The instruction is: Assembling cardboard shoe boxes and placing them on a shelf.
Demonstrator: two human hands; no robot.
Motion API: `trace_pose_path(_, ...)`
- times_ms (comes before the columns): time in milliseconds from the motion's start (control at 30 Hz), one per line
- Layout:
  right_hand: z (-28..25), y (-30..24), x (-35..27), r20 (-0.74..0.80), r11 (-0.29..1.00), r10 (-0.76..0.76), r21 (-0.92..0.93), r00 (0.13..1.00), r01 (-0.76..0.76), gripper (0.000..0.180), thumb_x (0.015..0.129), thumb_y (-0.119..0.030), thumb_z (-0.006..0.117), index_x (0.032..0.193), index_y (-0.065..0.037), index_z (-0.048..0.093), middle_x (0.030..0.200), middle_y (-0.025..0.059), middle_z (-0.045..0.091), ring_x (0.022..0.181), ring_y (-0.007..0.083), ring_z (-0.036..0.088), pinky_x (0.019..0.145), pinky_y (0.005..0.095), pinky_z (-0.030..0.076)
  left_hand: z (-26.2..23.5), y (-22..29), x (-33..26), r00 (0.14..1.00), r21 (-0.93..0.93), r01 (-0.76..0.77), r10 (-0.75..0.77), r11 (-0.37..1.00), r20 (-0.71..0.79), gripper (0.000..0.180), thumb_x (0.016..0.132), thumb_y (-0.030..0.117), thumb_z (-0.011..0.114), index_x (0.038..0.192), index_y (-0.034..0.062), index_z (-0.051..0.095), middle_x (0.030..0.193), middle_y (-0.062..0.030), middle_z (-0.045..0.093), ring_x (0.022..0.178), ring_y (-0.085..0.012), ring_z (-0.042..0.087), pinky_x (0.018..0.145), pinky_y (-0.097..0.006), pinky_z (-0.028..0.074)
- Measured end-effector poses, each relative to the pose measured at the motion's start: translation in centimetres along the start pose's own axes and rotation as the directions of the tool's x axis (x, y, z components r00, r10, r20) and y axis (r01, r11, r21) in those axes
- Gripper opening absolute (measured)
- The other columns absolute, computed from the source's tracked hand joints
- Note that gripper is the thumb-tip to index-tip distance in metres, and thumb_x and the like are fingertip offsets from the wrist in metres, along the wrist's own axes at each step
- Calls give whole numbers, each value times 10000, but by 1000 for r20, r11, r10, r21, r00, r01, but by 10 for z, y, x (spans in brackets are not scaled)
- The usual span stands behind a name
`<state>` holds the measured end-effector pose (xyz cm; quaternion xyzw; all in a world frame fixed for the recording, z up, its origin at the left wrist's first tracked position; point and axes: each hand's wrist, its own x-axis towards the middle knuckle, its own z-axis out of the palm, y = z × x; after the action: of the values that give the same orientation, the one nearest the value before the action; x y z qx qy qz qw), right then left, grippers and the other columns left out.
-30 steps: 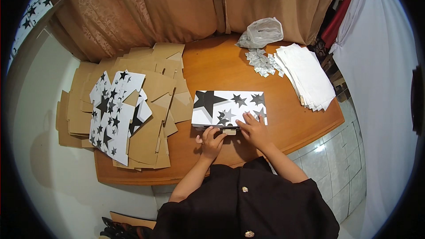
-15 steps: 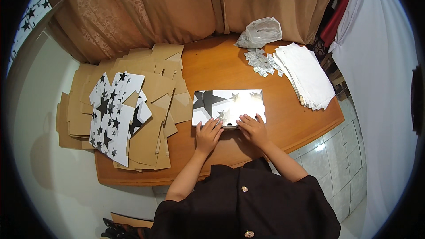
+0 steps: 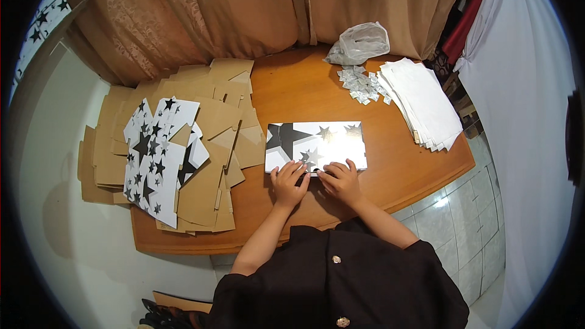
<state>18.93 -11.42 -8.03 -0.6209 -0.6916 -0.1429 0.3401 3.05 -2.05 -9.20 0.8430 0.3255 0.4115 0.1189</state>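
A closed, flat cardboard box [image 3: 332,140], white with black and silver stars, lies on the wooden table straight in front of me. At the left part of its front edge rests my left hand [image 3: 289,184], fingers spread over the lid's rim and thumb toward the middle. My right hand [image 3: 343,181] touches the same edge further right, its fingers apart and slightly bent on the lid. Both hands press on the box from above without wrapping round it. The box's front face is mostly hidden by the hands.
Left of the box spreads a pile of flat brown cardboard blanks [image 3: 204,204], with star-printed blanks [image 3: 152,164] on top. At the back right are a clear plastic bag [image 3: 364,42], several small sachets [image 3: 364,85] and a stack of white paper sheets [image 3: 420,103]. Curtains hang behind the table [image 3: 292,85].
My right hand has slid left along the box's front edge, closer to my left hand. My left hand has shifted slightly right. The box has barely moved.
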Motion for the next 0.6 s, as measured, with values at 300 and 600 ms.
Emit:
trace_pose_path(300,5,2,1,7,1000,-11,-21,1000,11,246,716,-170,672,962,-184,661,926,-9,605,908,164,567,878,449,372,4,4,2,998,-35,51,-52,998,-22,149,726,187,692,859,120,694,966,0,647,1002,-196,560,923,-392,286)
trace_pose_path(600,3,-6,3,28,998,-1,-57,1000,3,237,716,-120,637,950,-154,653,918,-5,601,917,163,559,886,452,374,6,2,3,997,-69,63,-65,996,-38,128,725,176,700,843,125,695,948,12,644,993,-193,551,925,-382,278)
